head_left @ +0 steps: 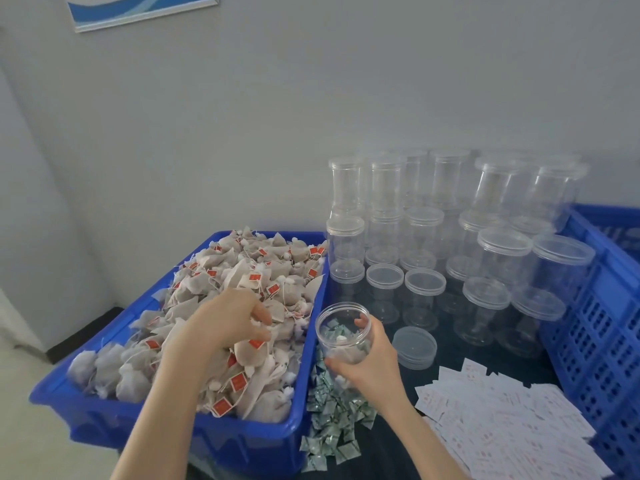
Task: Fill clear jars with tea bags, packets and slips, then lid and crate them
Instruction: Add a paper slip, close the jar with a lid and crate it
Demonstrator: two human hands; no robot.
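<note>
Open jar [344,336]: held tilted at about 5 o'clock from the middle of the view, just right of the blue bin's [145,415] right wall, above the green packets [332,420]; a few green packets and at least one tea bag are seen inside.
Right hand [372,363]: wrapped around the jar's lower side, fingers curled about the wall, one fingertip showing past the rim.
Left hand [230,318]: set in the heap of tea bags [242,306] at 7 o'clock, fingers curled into the pile; a bunch of bags appears to be gathered, though exactly what is pinched cannot be told.
Step in hand: judged to be the loading of tea bags into the jar.
How it is done well: the jar mouth is best kept leaned toward the bin, at 9 o'clock, so the carry is short; strings and red tags should be lifted free of the heap, since tangled strings could drag extra bags over the bin wall.
Loose lid [414,346]: lying flat at 3 o'clock from the jar, near at hand for closing.
Empty lidded jars [502,258]: stacked at 1 o'clock.
Paper slips [502,424]: spread at 4 o'clock, not yet in the jar as far as can be seen.
Crate [602,306]: standing at 3 o'clock.
Writing: red print on tags and slips, too small to be read; no brand is legible.
</note>
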